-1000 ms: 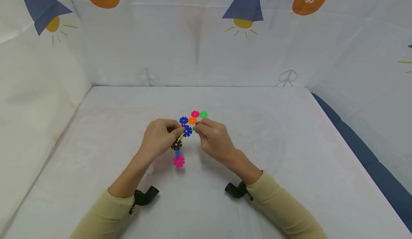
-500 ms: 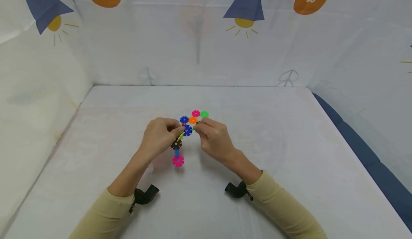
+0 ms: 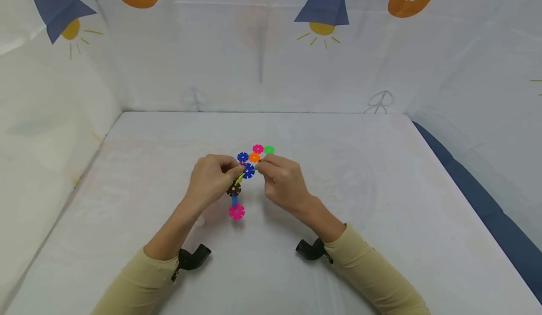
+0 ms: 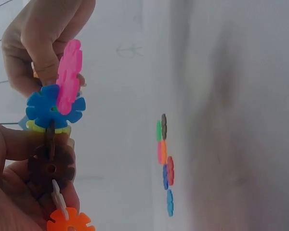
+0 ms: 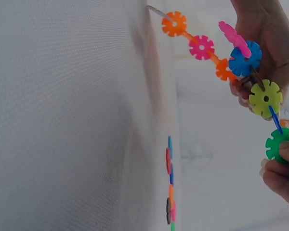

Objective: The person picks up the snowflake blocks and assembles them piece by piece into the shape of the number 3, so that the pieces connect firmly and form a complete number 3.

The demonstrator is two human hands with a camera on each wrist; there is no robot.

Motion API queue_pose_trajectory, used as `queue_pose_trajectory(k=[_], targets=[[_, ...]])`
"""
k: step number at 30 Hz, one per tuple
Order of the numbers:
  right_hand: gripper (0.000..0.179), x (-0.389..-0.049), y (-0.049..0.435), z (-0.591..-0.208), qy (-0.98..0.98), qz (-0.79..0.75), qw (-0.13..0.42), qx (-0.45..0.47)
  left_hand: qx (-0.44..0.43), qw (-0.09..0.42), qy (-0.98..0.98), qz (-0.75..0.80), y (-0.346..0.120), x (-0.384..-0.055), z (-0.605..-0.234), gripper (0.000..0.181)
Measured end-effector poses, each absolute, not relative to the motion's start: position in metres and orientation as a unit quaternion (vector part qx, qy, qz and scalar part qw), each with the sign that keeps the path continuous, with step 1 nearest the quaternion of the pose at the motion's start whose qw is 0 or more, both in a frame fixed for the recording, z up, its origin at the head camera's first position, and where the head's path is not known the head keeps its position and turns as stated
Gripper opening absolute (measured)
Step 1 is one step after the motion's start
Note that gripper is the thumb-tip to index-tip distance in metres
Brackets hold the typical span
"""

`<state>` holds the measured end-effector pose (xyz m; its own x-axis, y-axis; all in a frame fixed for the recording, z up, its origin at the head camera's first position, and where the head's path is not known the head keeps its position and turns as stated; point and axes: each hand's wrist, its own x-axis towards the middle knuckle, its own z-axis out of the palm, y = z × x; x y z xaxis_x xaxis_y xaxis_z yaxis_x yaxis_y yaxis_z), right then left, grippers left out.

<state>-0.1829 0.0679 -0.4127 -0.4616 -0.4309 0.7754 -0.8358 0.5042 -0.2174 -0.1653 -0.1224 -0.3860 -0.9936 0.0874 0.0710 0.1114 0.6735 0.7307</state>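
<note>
My left hand (image 3: 209, 178) grips a chain of slotted plastic snowflake discs above the table. My right hand (image 3: 285, 181) pinches a green disc (image 5: 279, 144) between thumb and fingers. That green disc meets the edge of a dark blue disc (image 3: 248, 171); how deep the slots sit is unclear. The right wrist view shows a yellow-green disc (image 5: 266, 98) beside the blue one. From the chain hang a brown disc (image 4: 51, 168), a lighter blue disc (image 4: 55, 107) and a pink disc (image 3: 236, 211). Another stretch has orange and pink discs (image 5: 201, 47). My left fingers hide part of it.
Loose discs lie on the white table (image 3: 360, 188) just beyond my hands: blue (image 3: 243, 157), orange (image 3: 254, 157), pink (image 3: 258, 149), green (image 3: 268, 149), plus red (image 4: 170, 171), brown (image 4: 164, 126) and light blue (image 4: 170, 202). White printed cloth (image 3: 220, 60) walls the back and sides.
Both hands stay nearly in place. The dark blue disc has shifted slightly right, closer to my right fingertips, and the hanging pink disc has swung a little.
</note>
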Motion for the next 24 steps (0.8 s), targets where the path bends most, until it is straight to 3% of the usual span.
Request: queue_pose_trajectory(k=[8, 24], targets=[[0.019, -0.183, 0.067, -0.418, -0.796, 0.297, 0.346, 0.398, -0.053, 0.023, -0.909, -0.413, -0.119, -0.165, -0.389, 0.018], [0.005, -0.191, 0.069, -0.417, -0.801, 0.377, 0.267, 0.381, -0.071, -0.074, -0.912, -0.396, -0.136, -0.173, -0.382, 0.021]])
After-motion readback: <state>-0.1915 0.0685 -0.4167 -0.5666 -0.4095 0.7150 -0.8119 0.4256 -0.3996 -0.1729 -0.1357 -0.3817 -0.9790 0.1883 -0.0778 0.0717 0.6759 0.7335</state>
